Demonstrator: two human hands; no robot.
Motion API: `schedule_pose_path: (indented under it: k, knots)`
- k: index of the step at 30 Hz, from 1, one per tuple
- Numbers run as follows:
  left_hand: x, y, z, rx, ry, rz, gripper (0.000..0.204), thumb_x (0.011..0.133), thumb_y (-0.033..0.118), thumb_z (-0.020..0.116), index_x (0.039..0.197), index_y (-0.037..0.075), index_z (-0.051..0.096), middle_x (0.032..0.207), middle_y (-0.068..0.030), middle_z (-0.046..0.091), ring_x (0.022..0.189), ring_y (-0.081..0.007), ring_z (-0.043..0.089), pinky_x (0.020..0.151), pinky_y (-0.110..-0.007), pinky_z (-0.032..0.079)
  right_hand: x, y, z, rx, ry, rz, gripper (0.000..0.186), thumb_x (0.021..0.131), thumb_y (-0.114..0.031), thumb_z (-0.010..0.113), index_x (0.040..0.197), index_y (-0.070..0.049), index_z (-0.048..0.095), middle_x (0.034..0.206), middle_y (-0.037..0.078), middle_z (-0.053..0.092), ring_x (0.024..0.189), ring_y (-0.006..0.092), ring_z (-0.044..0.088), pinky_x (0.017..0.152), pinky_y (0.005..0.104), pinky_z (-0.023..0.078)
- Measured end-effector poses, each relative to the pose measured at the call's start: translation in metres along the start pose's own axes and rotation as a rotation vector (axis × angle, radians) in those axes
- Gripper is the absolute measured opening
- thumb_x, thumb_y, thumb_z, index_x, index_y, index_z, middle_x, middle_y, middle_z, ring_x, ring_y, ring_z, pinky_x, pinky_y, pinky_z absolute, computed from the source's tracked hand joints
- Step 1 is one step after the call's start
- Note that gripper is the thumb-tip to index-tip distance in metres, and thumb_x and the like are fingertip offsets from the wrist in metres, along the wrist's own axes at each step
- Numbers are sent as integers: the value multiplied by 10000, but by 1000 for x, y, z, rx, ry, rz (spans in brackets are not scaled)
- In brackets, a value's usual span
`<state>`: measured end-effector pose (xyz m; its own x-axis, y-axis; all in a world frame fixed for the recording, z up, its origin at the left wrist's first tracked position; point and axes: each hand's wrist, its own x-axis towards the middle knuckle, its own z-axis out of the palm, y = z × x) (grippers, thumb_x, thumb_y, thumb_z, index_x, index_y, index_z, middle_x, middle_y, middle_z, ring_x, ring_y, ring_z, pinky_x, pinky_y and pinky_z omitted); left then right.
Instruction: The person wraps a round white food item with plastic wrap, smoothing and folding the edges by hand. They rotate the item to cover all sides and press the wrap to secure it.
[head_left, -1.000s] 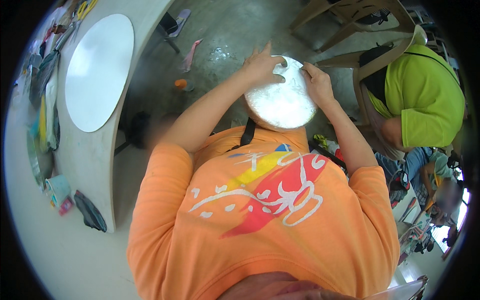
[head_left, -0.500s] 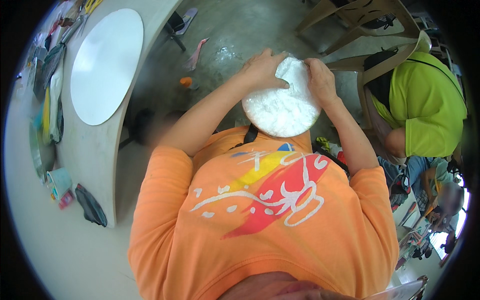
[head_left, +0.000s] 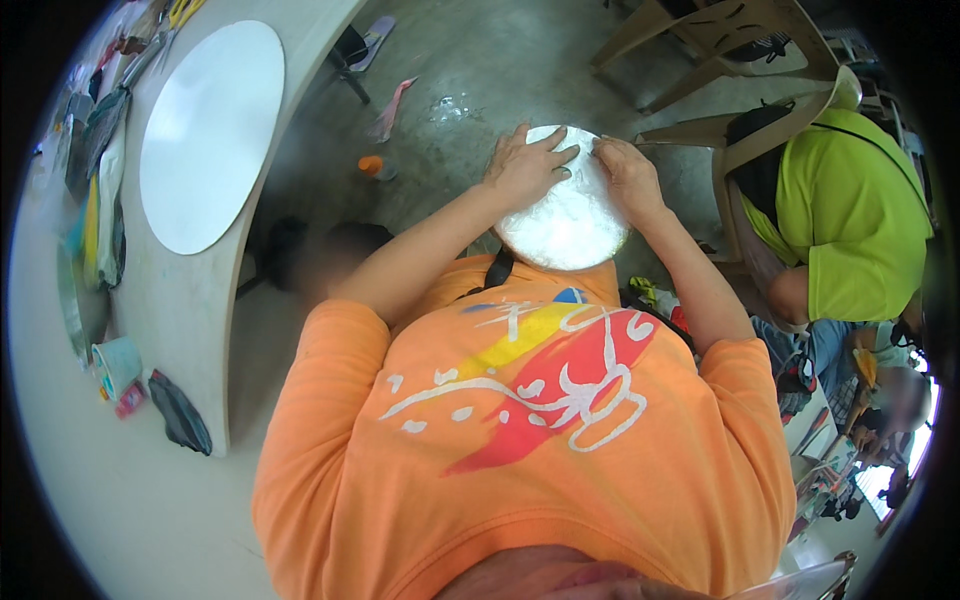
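A round disc (head_left: 555, 220) with a crinkled, shiny white covering rests at my lap, just above my orange shirt. My left hand (head_left: 525, 170) lies over its upper left part with fingers spread apart. At the upper right rim, my right hand (head_left: 625, 180) grips the disc, fingers bent onto its surface. The disc's underside is hidden.
A pale table (head_left: 200, 370) at left holds a white oval board (head_left: 212, 135), cloths and tools. An orange-topped bottle (head_left: 375, 166) lies on the floor. At right are plastic chairs (head_left: 690, 40), a person in lime green (head_left: 855, 220) and another person (head_left: 885, 360).
The disc's far edge has dropped slightly in view. My left hand has moved down with its fingers spread more over the top. My right hand has shifted left and downward along the rim.
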<state>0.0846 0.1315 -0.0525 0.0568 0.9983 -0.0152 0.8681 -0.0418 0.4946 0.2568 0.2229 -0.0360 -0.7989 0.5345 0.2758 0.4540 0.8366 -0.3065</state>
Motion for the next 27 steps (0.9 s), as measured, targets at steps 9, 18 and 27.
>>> schedule_pose_path:
  k: [9,18,27]
  knots:
    - [13,-12,1,-200,196,25,251,796,169,582,1028,74,606,957,-113,618,927,-287,562,799,-378,462,-2,5,3,-13,-31,-20,127,781,-95,556,876,-24,601,1028,114,624,1029,278,568,865,342,469]
    - [18,-13,-6,-115,376,-40,112,755,62,602,863,37,613,813,-145,618,765,-303,601,680,-378,474,4,3,1,51,-103,-49,108,784,-84,544,859,-9,562,1087,116,602,1092,288,526,915,340,434]
    - [11,11,3,-295,341,-51,111,755,44,584,858,20,617,804,-161,617,777,-308,601,704,-380,475,3,2,0,103,-124,-95,119,775,-56,549,881,-5,564,1087,126,599,1091,303,524,902,356,439]
